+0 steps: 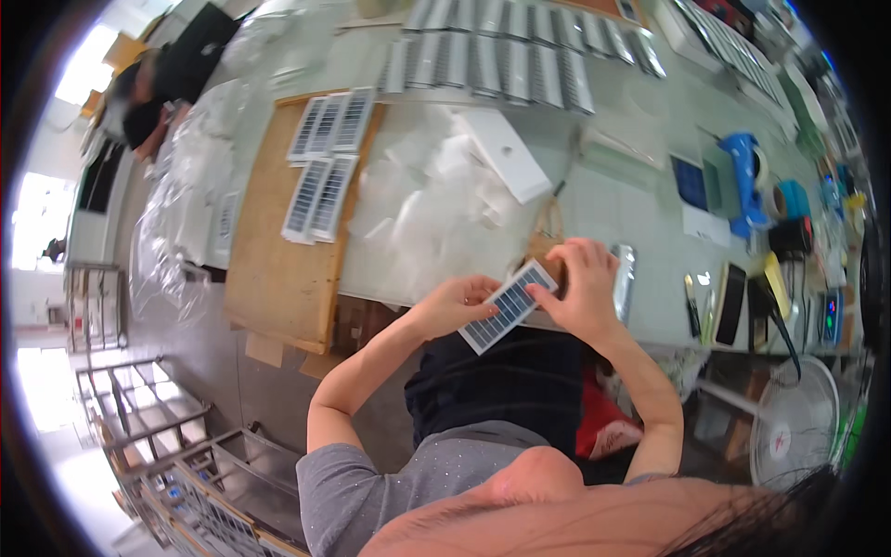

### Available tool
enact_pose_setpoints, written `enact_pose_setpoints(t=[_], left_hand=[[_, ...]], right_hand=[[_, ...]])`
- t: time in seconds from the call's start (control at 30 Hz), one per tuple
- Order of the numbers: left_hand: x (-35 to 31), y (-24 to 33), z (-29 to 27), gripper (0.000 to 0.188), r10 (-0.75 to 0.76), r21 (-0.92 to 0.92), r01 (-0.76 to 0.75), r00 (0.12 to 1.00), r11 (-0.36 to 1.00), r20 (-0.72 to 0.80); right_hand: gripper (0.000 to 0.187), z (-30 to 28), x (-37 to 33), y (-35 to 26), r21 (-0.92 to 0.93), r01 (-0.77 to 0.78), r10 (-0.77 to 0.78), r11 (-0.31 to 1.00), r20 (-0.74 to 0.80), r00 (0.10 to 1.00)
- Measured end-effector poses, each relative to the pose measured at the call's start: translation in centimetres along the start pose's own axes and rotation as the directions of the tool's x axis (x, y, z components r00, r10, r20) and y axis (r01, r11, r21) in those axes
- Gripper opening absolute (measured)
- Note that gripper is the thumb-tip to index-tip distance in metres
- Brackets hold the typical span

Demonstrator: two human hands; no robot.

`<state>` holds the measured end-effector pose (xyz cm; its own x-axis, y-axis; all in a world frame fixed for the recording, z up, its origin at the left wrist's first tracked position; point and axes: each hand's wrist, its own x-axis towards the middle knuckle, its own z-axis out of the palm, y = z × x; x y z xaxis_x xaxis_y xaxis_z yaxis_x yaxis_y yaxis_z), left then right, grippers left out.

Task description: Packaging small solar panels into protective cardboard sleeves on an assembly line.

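Note:
Between both hands, over the front edge of the table, I hold a small solar panel (506, 310) with dark cells and a pale frame, tilted up to the right. My left hand (457, 304) grips its left side, with the fingers partly hidden behind it. On its upper right end lies the thumb of my right hand (587, 288), whose fingers curl at the far side. A brown block-like thing (548, 252) sits just beyond the panel, partly covered by my right hand. Thin white sheets (436, 200) lie in a loose heap beyond my left hand.
On the left, a wooden board (271, 251) carries several similar panels (320, 190). Rows of wrapped panels (501, 65) line the back. A white box (506, 153) rests by the sheets. At right are a blue tool (741, 181), a black-handled brush (692, 306) and a fan (794, 422).

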<state>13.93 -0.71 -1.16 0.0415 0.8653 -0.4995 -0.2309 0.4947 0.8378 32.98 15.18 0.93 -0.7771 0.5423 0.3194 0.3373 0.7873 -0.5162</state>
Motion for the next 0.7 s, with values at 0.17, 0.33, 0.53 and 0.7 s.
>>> enact_pose_setpoints(t=[0.17, 0.33, 0.53, 0.7], left_hand=[[-4.2, 1.1, -6.6, 0.040, 0.114, -0.028, -0.128, 0.944, 0.991, -0.309], [-5.2, 7.1, -23.9, 0.038, 0.395, 0.243, -0.339, 0.508, 0.909, -0.765], [-1.3, 8.2, -37.6, 0.037, 0.451, 0.401, -0.206, 0.415, 0.893, -0.790], [2.2, 8.7, -37.7, 0.043, 0.432, 0.534, 0.228, 0.376, 0.814, -0.820]], right_hand=[[0.041, -2.0, 3.3, 4.6, -0.217, 0.011, -0.052, 0.976, -0.185, 0.981], [0.042, -2.9, 5.4, 10.0, -0.368, -0.084, 0.005, 0.926, -0.211, 0.977], [0.050, -1.7, 7.9, 12.6, -0.445, -0.067, -0.012, 0.893, -0.174, 0.985], [0.047, -3.0, 9.4, 14.5, -0.520, 0.094, -0.164, 0.849, -0.089, 0.982]])
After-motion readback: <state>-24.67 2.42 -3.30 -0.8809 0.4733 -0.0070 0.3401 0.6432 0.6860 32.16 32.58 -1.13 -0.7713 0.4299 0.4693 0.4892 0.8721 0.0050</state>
